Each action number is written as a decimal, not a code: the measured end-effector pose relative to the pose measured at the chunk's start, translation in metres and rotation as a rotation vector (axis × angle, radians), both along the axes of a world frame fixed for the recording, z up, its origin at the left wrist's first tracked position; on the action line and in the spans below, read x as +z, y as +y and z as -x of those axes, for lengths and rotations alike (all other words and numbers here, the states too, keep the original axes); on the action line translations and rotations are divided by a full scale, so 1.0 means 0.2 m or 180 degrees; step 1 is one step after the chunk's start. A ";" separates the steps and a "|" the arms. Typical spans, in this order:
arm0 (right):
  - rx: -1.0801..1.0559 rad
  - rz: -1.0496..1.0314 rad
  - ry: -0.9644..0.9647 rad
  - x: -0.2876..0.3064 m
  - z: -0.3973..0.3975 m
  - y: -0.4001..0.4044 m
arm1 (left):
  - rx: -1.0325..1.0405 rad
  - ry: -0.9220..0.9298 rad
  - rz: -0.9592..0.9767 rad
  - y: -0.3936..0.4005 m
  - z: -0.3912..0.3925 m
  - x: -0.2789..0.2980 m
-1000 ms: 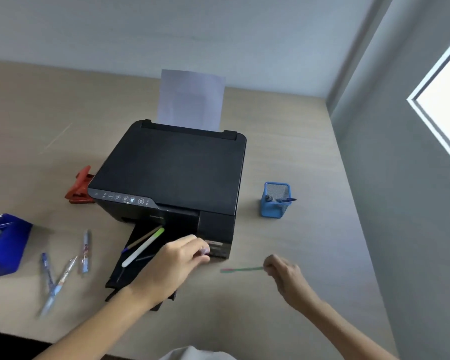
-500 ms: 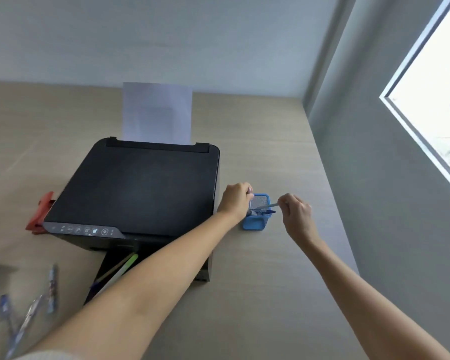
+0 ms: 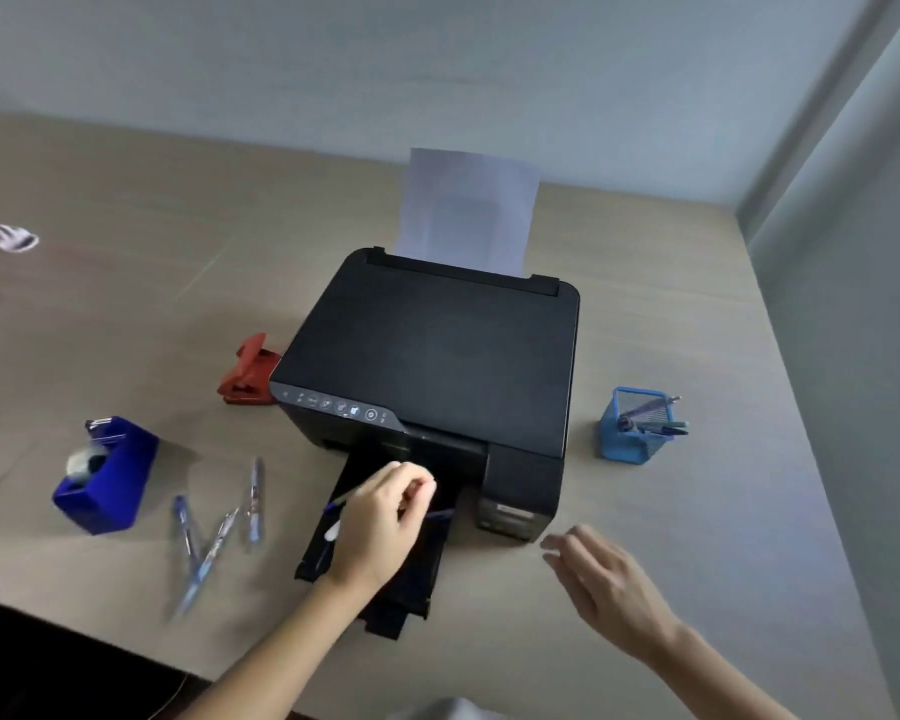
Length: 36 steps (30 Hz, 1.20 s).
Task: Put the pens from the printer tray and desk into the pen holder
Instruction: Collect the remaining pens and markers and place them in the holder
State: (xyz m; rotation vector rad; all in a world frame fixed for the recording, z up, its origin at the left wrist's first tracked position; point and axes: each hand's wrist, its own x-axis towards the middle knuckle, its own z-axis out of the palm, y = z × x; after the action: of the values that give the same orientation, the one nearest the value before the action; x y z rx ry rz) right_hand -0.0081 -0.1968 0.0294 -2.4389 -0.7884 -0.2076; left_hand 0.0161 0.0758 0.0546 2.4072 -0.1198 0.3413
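On the pale wooden desk (image 3: pixel 126 314) in front of you the black printer (image 3: pixel 437 350) is the biggest thing, a white sheet of paper (image 3: pixel 468 210) standing upright in its rear feed; its black output tray (image 3: pixel 385 600) sticks out toward you at the front. Your left hand (image 3: pixel 380 527) is over that tray, fingers curled in around pens lying there; a white-tipped pen (image 3: pixel 332 532) and a blue end (image 3: pixel 331 507) show at its left edge and a dark blue one (image 3: pixel 440 513) past its fingertips, though you cannot tell whether the grip has actually closed on any of them. Your right hand (image 3: pixel 601 579) is above the desk, right of the tray and near the printer's front corner, open with fingers spread and nothing in it. To the left of the printer sits a blue tape dispenser (image 3: pixel 107 475); a red hole punch (image 3: pixel 248 371) touches or nearly touches the printer's left side. The blue mesh pen holder (image 3: pixel 627 439) stands on the desk to the right of the printer, apart from it, with several pens already leaning out over its right rim. Between the dispenser and the tray three blurred clear-blue pens (image 3: pixel 214 532) lie loose on the desk, two of them crossing.
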 end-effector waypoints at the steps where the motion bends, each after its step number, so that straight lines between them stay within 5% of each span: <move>1: 0.0204 0.0107 0.0137 -0.02 0.02 0.09 | 0.0249 0.0117 -0.0123 0.11 0.01 -0.07; 5: 0.0618 0.0468 0.0359 -0.13 -0.02 0.47 | 0.0612 0.0885 -0.0508 0.35 -0.01 -0.30; 9: 0.0204 0.1005 0.0504 -0.25 -0.15 0.75 | 0.0275 0.1465 -0.0738 0.39 -0.09 -0.35; 14: -0.0537 0.1769 0.0628 -0.27 -0.24 0.88 | -0.0086 0.1460 -0.1883 0.41 -0.10 -0.31; 20: -0.0673 0.2059 0.0557 -0.30 -0.16 0.85 | -0.0260 0.1122 -0.2004 0.50 -0.16 -0.32; 28: -0.0788 0.1584 0.0526 -0.20 -0.01 0.74 | -0.0534 0.1484 -0.2207 0.48 -0.19 -0.42; 33: -0.0699 0.0696 0.0399 0.07 -0.01 0.56 | -0.0789 0.1915 -0.2643 0.45 -0.12 -0.20; 36: -0.1077 0.0112 0.0162 0.24 -0.07 0.34 | -0.1443 0.2100 -0.2228 0.42 -0.07 -0.02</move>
State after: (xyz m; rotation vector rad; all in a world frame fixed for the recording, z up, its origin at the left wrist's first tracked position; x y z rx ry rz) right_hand 0.0059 -0.1285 0.0771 -2.5878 -0.3554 -0.2591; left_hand 0.0308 0.1603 0.0507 2.9148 -0.5398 -0.8272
